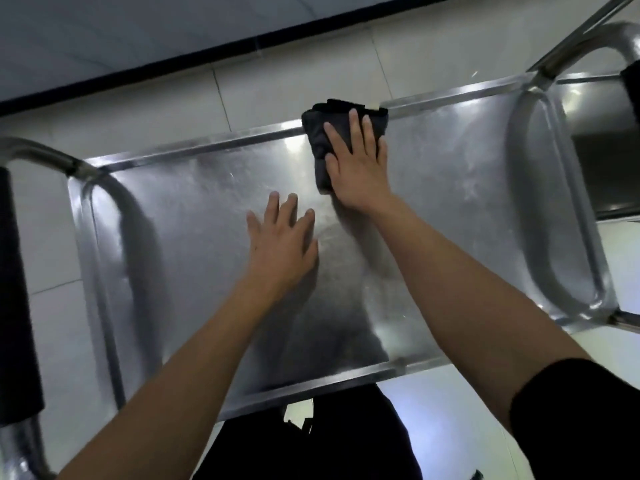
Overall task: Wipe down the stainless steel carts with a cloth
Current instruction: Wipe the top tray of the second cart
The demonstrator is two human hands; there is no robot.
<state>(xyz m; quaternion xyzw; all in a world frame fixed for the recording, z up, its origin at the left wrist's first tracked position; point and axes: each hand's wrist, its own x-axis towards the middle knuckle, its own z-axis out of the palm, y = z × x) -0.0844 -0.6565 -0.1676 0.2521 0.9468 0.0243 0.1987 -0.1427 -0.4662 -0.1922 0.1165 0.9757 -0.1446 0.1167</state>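
A stainless steel cart [173, 209] with a raised rim fills the middle of the view, its top tray seen from above. A folded black cloth [320, 133] lies at the tray's far edge, partly over the rim. My right hand [356, 164] presses flat on the cloth with straight, spread fingers. My left hand [282, 240] rests flat on the bare tray with its fingers spread, a little nearer and to the left of the cloth, apart from it.
Tubular handles with black grips rise at the cart's left end [14, 289] and right end [588, 46]. A second steel surface [606, 161] shows at the right. White floor tiles [55, 341] and a dark baseboard [138, 67] lie around and beyond the cart.
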